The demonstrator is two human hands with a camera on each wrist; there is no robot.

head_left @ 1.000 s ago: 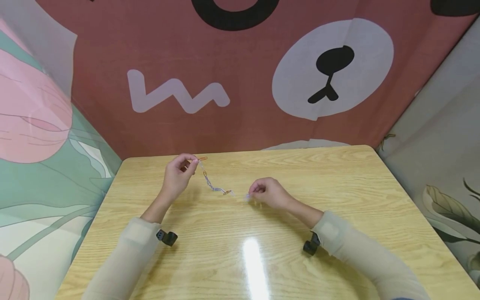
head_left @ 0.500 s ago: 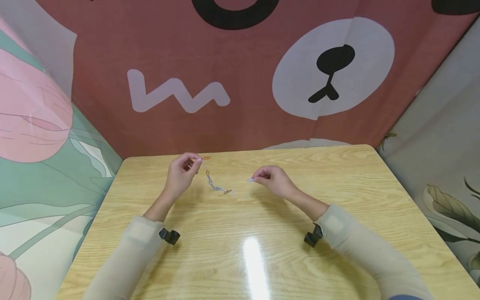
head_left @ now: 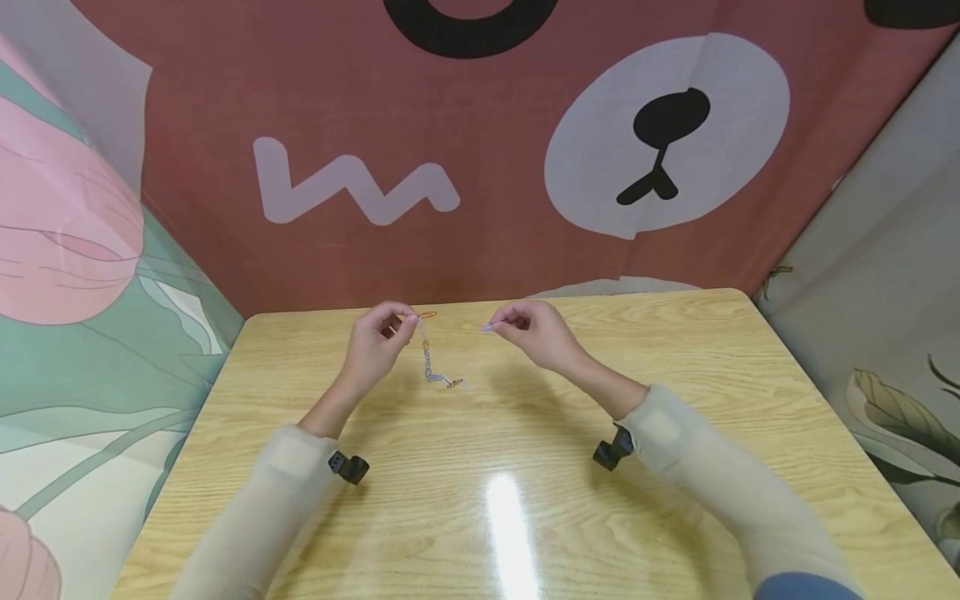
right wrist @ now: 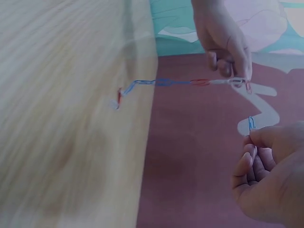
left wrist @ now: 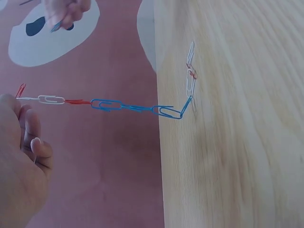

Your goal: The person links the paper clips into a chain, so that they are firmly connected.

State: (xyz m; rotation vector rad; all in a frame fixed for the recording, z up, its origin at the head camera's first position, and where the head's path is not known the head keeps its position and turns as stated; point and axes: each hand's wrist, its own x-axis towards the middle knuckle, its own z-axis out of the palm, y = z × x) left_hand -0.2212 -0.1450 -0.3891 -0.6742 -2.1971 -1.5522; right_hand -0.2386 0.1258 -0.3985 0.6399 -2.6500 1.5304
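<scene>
My left hand [head_left: 377, 339] pinches the upper end of a chain of linked paper clips [left wrist: 107, 104] in red, white and blue. A red clip [head_left: 428, 314] sticks out past the fingertips at that end. The chain hangs from there, and its lower white and red links lie on the table. My right hand [head_left: 537, 333], level with the left and a short gap to its right, pinches a single blue paper clip [right wrist: 251, 123] between thumb and forefinger. In the right wrist view that clip points toward the chain's held end, apart from it.
The wooden table [head_left: 570, 467] reaches to a red cloth backdrop [head_left: 495, 258] with a printed bear face just behind the hands. Printed cloths hang at both sides. Glare [head_left: 512, 533] streaks the table's near part.
My right hand has lifted from near the tabletop with the blue clip and moved up toward the left hand. The left hand has shifted slightly right, and the chain hangs straighter.
</scene>
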